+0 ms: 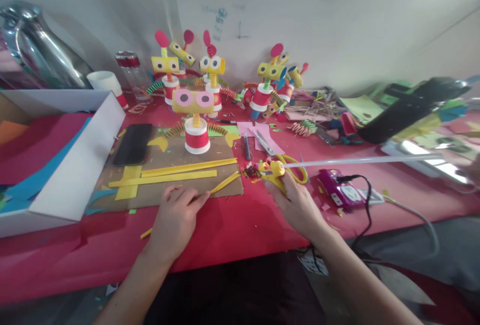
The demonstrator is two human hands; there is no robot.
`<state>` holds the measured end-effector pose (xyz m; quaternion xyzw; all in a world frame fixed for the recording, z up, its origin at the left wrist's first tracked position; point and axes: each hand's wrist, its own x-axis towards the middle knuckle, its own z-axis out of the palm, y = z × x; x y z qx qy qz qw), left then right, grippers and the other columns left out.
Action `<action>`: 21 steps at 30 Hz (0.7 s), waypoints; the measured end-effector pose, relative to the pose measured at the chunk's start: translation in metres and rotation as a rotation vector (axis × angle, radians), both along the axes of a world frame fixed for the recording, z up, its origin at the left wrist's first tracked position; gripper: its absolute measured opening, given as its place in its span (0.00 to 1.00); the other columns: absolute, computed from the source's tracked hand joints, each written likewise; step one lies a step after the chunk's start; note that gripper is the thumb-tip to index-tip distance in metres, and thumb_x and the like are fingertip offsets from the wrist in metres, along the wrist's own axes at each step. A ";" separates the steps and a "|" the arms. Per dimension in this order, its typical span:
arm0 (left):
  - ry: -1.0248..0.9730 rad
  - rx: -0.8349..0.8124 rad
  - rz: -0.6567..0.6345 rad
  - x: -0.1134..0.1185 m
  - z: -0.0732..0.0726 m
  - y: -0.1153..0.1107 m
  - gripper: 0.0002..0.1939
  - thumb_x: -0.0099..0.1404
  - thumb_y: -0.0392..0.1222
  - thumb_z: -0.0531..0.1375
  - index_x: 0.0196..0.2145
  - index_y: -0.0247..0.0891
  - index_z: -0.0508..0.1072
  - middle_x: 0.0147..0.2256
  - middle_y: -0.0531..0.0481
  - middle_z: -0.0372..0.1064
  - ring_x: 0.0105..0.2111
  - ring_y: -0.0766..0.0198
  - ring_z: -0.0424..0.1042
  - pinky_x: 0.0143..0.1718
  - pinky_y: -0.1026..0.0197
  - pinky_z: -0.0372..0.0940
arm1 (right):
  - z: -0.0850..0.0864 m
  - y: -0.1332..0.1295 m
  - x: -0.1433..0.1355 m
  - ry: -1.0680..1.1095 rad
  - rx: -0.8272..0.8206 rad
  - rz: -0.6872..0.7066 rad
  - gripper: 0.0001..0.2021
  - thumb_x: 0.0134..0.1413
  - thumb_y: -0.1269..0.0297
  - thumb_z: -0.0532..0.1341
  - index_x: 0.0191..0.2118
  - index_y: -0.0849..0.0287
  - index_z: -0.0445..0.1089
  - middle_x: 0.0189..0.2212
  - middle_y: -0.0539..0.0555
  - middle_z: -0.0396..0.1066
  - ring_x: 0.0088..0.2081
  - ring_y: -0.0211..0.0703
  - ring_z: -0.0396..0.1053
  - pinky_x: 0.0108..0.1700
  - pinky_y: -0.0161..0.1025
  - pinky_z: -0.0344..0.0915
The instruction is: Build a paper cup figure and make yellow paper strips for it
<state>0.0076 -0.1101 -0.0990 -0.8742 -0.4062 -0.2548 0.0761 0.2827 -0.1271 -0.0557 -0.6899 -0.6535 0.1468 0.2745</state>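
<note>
My left hand (179, 217) pinches a narrow yellow paper strip (226, 183) over the front edge of a brown cardboard sheet (150, 197). My right hand (298, 207) is wrapped round a yellow glue gun (275, 171), with a long clear glue stick (360, 160) running out of its back to the right. The gun's nozzle points left, close to the strip's far end. Two longer yellow strips (168, 177) lie on the cardboard. Behind them stands a paper figure (197, 135) with a red and white cup body, coiled arms and pink eyes.
More paper figures (213, 87) stand near the wall. A white box (75, 160) is at the left beside a black phone (133, 145). Yellow-handled scissors (300, 172) lie behind the glue gun. A purple power socket (339, 190) with cables sits right of my right hand.
</note>
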 end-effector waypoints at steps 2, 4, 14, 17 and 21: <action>0.006 0.000 0.004 0.000 0.000 0.000 0.21 0.62 0.22 0.53 0.48 0.36 0.76 0.34 0.47 0.70 0.36 0.58 0.68 0.48 0.48 0.61 | 0.000 0.000 0.004 0.004 -0.006 -0.018 0.12 0.58 0.53 0.52 0.36 0.56 0.62 0.22 0.52 0.68 0.23 0.45 0.67 0.26 0.37 0.56; 0.013 0.000 0.007 0.000 0.000 0.000 0.22 0.62 0.22 0.52 0.48 0.37 0.76 0.34 0.47 0.70 0.36 0.58 0.68 0.48 0.49 0.61 | 0.001 0.003 0.013 0.037 -0.008 -0.059 0.14 0.58 0.51 0.53 0.38 0.57 0.65 0.21 0.51 0.68 0.22 0.44 0.67 0.26 0.37 0.57; 0.021 0.053 -0.002 -0.004 -0.008 0.002 0.22 0.63 0.23 0.52 0.48 0.38 0.76 0.34 0.48 0.70 0.37 0.59 0.69 0.49 0.50 0.59 | 0.005 0.094 0.117 0.123 -0.171 -0.494 0.17 0.64 0.54 0.54 0.39 0.64 0.71 0.24 0.52 0.73 0.28 0.41 0.74 0.30 0.35 0.67; -0.006 0.086 -0.028 -0.004 -0.012 0.005 0.19 0.64 0.25 0.53 0.48 0.38 0.75 0.34 0.49 0.70 0.36 0.59 0.69 0.48 0.49 0.60 | 0.007 0.111 0.130 0.051 -0.246 -0.540 0.14 0.64 0.57 0.58 0.47 0.63 0.70 0.41 0.56 0.73 0.39 0.43 0.73 0.40 0.43 0.72; -0.052 0.099 -0.051 -0.002 -0.015 0.008 0.18 0.66 0.28 0.54 0.49 0.39 0.75 0.33 0.49 0.71 0.36 0.58 0.70 0.48 0.49 0.61 | 0.014 0.109 0.127 -0.044 -0.230 -0.555 0.16 0.63 0.60 0.60 0.53 0.60 0.67 0.52 0.59 0.67 0.49 0.49 0.69 0.50 0.52 0.69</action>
